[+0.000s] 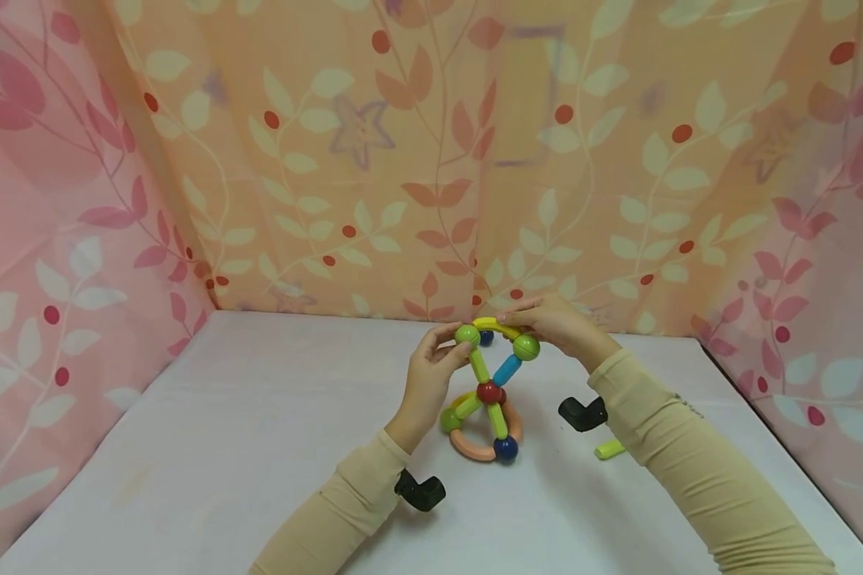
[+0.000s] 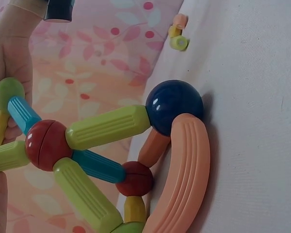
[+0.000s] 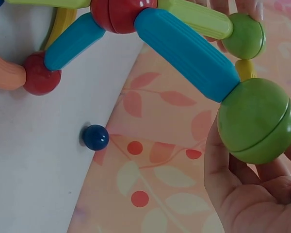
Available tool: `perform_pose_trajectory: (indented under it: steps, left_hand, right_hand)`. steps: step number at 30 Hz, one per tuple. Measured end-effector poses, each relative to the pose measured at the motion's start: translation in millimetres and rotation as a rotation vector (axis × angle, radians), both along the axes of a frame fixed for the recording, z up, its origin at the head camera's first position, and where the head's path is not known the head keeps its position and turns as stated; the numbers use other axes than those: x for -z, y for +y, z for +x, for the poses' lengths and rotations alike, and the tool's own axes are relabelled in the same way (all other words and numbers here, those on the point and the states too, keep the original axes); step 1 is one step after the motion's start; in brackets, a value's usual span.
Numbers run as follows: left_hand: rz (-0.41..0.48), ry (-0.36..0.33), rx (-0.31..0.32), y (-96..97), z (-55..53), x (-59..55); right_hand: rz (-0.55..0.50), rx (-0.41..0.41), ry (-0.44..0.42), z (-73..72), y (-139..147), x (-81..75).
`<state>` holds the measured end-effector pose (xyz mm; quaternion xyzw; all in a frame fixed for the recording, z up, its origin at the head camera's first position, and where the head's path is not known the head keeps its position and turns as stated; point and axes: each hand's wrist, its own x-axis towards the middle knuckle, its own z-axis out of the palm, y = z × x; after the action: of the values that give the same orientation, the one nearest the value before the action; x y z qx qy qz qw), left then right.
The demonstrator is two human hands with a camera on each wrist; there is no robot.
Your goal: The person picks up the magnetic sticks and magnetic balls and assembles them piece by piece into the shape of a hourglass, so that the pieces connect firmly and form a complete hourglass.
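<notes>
On the table stands a figure of magnetic balls and sticks, with a red ball (image 1: 489, 392) at its middle. Its base has curved orange sticks (image 2: 189, 170), a dark blue ball (image 2: 174, 107) and a second red ball (image 3: 41, 74). Two upper arms, a lime stick (image 1: 479, 365) and a blue stick (image 3: 186, 53), each end in a green ball. My left hand (image 1: 431, 371) pinches the left green ball (image 1: 467, 335). With my right hand (image 1: 557, 323) I hold the yellow curved stick (image 1: 491, 325) near its right end, beside the right green ball (image 3: 257, 120); that ball partly hides my fingers.
A loose dark blue ball (image 3: 95, 137) rests on the table behind the figure. By my right forearm lies a lime stick (image 1: 608, 450), partly covered by the sleeve. Small loose pieces (image 2: 179, 33) lie farther off. Patterned curtains (image 1: 431, 160) border the table (image 1: 259, 415).
</notes>
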<state>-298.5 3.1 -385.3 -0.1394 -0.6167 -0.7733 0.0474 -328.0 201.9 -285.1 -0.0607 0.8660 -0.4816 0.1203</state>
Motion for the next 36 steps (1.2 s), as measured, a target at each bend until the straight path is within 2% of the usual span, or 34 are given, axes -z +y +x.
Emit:
perform_pose_trajectory:
  steps: [7,14,16,20,23,26,29,32,36]
  left_hand:
    - [-0.018,0.002,-0.009,-0.2,-0.9,-1.2]
    - [-0.033,-0.019,0.003,-2.2,-1.7,-0.8]
    - [-0.033,-0.026,0.006,-2.6,-2.0,-0.3]
    - [-0.031,-0.018,0.019,-3.6,-2.4,-0.2]
    - [-0.034,-0.010,0.054,-4.1,-1.7,-1.2]
    - [-0.060,-0.004,0.102,-5.2,-1.2,-2.4]
    - [-0.088,0.007,0.152,-6.8,-2.8,-3.2]
    - [-0.101,0.019,0.183,-8.6,-5.3,-3.1]
    - [-0.101,0.022,0.187,-10.2,-5.8,-3.2]
  right_hand:
    - [0.012,-0.015,-0.021,-0.4,2.7,1.8]
    - [-0.042,-0.039,-0.037,-2.0,5.3,4.9]
    - [-0.057,-0.059,-0.043,-3.0,10.5,8.2]
    - [-0.089,-0.010,-0.062,-0.7,30.9,22.4]
    - [-0.104,0.057,-0.124,10.6,46.5,44.5]
    - [-0.060,0.037,-0.213,30.2,52.6,71.9]
    - [-0.011,-0.015,-0.289,51.5,46.7,92.4]
    - [0.010,-0.021,-0.308,66.0,32.9,104.6]
    - [0.074,0.045,-0.278,73.1,14.6,112.0]
